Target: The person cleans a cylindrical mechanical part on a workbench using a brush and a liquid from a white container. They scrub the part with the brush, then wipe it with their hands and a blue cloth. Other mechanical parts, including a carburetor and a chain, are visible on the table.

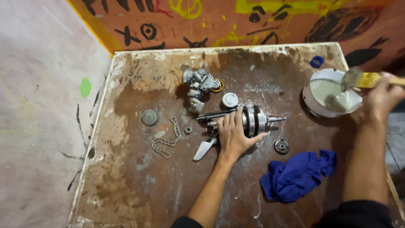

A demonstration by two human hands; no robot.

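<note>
My left hand (234, 135) rests palm-down on a metal crankshaft (255, 120) lying in the middle of a worn brown tabletop (139, 185), fingers curled over its left side. My right hand (382, 98) grips a yellow-handled paintbrush (357, 78), whose bristles hang over a white bowl (329, 95) of pale grey liquid at the right edge. A shiny metal lever (204, 149) sticks out below my left hand.
A carburettor (199, 82) sits at the back centre, with a round metal cap (230, 100) beside it. A chain (167, 139), a flat disc (149, 117), a small nut (188, 129) and a gear-like ring (281, 146) lie around. A crumpled blue rag (297, 175) lies front right. A blue cap (317, 61) sits near the painted wall.
</note>
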